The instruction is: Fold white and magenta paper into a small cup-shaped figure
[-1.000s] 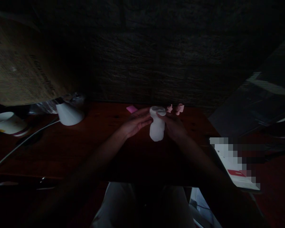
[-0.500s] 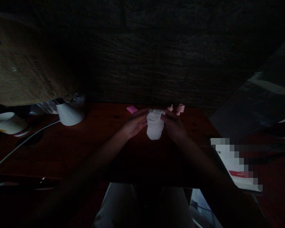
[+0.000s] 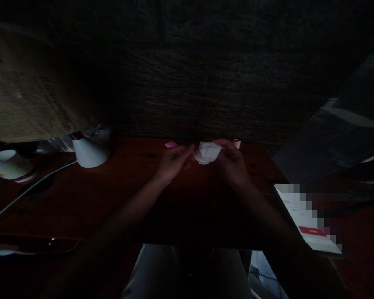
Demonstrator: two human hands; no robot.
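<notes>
The scene is very dim. A small white cloth piece (image 3: 207, 152) is held bunched up above the far part of the dark red wooden table (image 3: 112, 195). My left hand (image 3: 172, 162) pinches its left end with closed fingers. My right hand (image 3: 231, 161) grips its right side, fingers curled over it. A pink scrap (image 3: 171, 144) lies just left of my left hand, and a small pink piece (image 3: 237, 143) peeks out behind my right hand.
A white lamp head (image 3: 90, 152) with its white arm (image 3: 25, 193) sits at the left, beside a white bowl-like dish (image 3: 6, 165) and a cardboard box (image 3: 28, 99). A lit phone (image 3: 305, 216) lies at the right. A dark wall stands behind the table.
The white cloth hung down long between my hands; now it is gathered into a small bunch and lifted slightly farther away. Both hands moved up and closer to the wall.
</notes>
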